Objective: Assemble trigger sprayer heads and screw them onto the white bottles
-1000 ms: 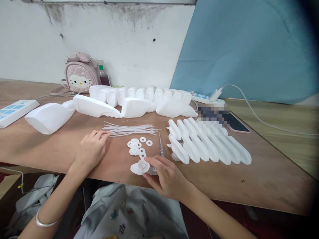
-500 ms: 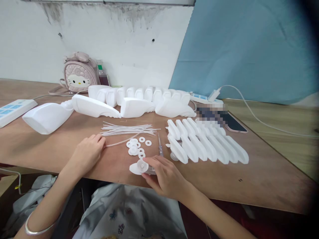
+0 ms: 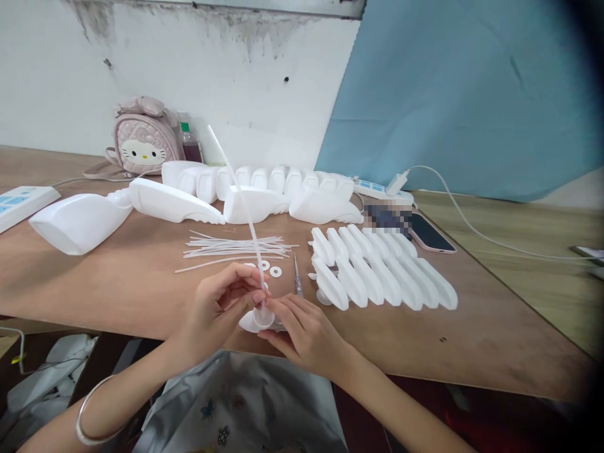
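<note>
My left hand [image 3: 212, 311] pinches a thin white plastic tube [image 3: 241, 189] near its lower end. The tube stands up, leaning a little left at the top, and its bottom meets the round translucent collar of a white sprayer head [image 3: 250, 321]. Whether the end sits inside the collar I cannot tell. Fingers of my right hand [image 3: 309, 333] are closed around the sprayer head just above the table's front edge. Behind the hands lie white ring washers [image 3: 276, 272], partly hidden by the left hand, and a loose bundle of tubes [image 3: 231, 246]. A slim screwdriver [image 3: 297, 280] lies beyond my right hand.
Rows of white sprayer heads [image 3: 382, 277] lie to the right. White bottles [image 3: 174, 200] line the back, with a pink bag [image 3: 146, 145] and a drink bottle [image 3: 191, 145] behind. Power strips [image 3: 28, 204], a phone [image 3: 431, 233] and a white cable [image 3: 465, 201] are also there.
My left hand has moved right from beside the tubes, bringing one tube upright to the sprayer head. My right hand still holds the sprayer head in nearly the same place.
</note>
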`<state>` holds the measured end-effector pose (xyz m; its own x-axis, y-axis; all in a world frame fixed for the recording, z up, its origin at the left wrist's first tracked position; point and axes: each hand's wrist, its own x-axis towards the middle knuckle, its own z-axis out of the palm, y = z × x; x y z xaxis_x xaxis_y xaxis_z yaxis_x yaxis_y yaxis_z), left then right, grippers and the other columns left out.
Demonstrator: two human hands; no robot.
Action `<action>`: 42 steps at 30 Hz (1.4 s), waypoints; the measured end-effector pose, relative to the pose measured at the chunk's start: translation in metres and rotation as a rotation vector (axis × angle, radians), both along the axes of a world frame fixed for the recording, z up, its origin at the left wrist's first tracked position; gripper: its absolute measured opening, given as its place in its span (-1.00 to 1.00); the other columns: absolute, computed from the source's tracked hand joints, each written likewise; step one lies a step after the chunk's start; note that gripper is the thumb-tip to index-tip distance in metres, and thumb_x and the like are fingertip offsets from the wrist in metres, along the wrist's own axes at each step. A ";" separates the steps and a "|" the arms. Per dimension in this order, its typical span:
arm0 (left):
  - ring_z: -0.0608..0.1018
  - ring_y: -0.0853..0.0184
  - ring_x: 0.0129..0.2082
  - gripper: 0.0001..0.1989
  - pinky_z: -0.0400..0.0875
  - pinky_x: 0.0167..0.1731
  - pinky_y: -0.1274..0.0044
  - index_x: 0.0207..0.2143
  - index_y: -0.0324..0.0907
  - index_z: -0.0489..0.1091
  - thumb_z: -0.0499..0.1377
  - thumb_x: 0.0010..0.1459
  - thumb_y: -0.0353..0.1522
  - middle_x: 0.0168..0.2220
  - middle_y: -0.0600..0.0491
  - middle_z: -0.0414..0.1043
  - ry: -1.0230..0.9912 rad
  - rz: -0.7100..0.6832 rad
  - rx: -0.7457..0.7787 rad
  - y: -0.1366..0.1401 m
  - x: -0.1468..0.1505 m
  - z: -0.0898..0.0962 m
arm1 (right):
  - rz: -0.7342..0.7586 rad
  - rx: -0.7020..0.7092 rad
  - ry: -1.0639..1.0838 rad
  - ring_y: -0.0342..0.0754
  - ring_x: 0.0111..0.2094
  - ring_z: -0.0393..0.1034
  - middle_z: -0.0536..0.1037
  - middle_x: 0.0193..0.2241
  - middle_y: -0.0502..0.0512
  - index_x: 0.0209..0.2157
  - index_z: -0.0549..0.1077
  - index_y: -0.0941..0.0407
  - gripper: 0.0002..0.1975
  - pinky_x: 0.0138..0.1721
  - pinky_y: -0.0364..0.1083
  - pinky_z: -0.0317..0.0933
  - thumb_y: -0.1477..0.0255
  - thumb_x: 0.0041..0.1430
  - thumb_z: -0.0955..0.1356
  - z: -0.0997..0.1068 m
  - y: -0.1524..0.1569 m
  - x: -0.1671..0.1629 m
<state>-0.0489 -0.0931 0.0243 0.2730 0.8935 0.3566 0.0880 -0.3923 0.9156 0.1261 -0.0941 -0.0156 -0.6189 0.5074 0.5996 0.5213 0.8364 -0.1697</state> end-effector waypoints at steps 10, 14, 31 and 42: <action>0.53 0.42 -0.41 -0.92 0.48 -0.38 0.62 -0.34 -0.21 0.33 0.16 0.04 -0.43 -0.40 0.07 0.47 0.202 0.113 0.187 -0.003 -0.009 -0.020 | 0.012 -0.023 0.003 -0.01 -0.31 0.35 0.48 -0.30 0.21 -0.08 0.24 0.27 -0.68 -0.34 -0.03 0.31 0.40 0.15 0.26 0.000 0.000 0.000; 0.53 0.43 -0.40 -0.89 0.47 -0.38 0.63 -0.32 -0.18 0.34 0.16 0.03 -0.47 -0.36 0.09 0.49 0.238 0.120 0.251 -0.002 -0.011 -0.024 | 0.012 -0.031 0.002 -0.02 -0.30 0.35 0.48 -0.28 0.20 -0.05 0.22 0.26 -0.66 -0.32 -0.03 0.31 0.41 0.16 0.25 0.000 0.000 0.001; 0.52 0.43 -0.40 -0.95 0.42 -0.36 0.61 -0.38 -0.18 0.35 0.16 0.04 -0.43 -0.42 0.11 0.48 0.337 0.099 0.250 -0.001 -0.008 -0.016 | 0.010 -0.031 -0.005 -0.01 -0.33 0.35 0.48 -0.32 0.21 -0.07 0.24 0.27 -0.67 -0.34 -0.02 0.31 0.38 0.17 0.24 -0.002 0.000 0.000; 0.50 0.45 -0.44 -0.96 0.38 -0.41 0.63 -0.40 -0.16 0.38 0.14 0.06 -0.40 -0.43 0.13 0.49 0.405 0.106 0.303 0.000 -0.005 -0.010 | 0.027 -0.076 0.040 -0.02 -0.35 0.31 0.45 -0.36 0.20 -0.10 0.21 0.26 -0.73 -0.35 -0.04 0.30 0.42 0.19 0.22 -0.002 -0.001 -0.002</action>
<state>-0.0543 -0.0932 0.0141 0.3562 0.7966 0.4884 0.4653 -0.6045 0.6466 0.1242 -0.0955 -0.0176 -0.6096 0.5355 0.5845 0.4902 0.8341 -0.2529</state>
